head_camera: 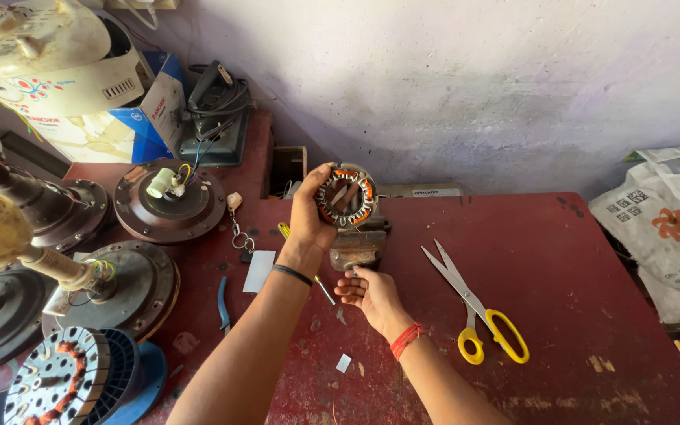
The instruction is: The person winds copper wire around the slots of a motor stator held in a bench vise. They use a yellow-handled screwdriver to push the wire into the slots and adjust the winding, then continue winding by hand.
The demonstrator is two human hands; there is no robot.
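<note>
Centre frame: left hand (311, 214) fingers gripping the rim of a round steel stator with copper windings (345, 194), seemingly heavy, rigid, with delicate wire; right hand (371, 295) fingers hanging loosely open below

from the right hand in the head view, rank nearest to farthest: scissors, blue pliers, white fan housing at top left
From the right hand:
1. Scissors, just to its right on the red table.
2. Blue pliers, to its left, past the left forearm.
3. White fan housing, far top left corner.
</note>
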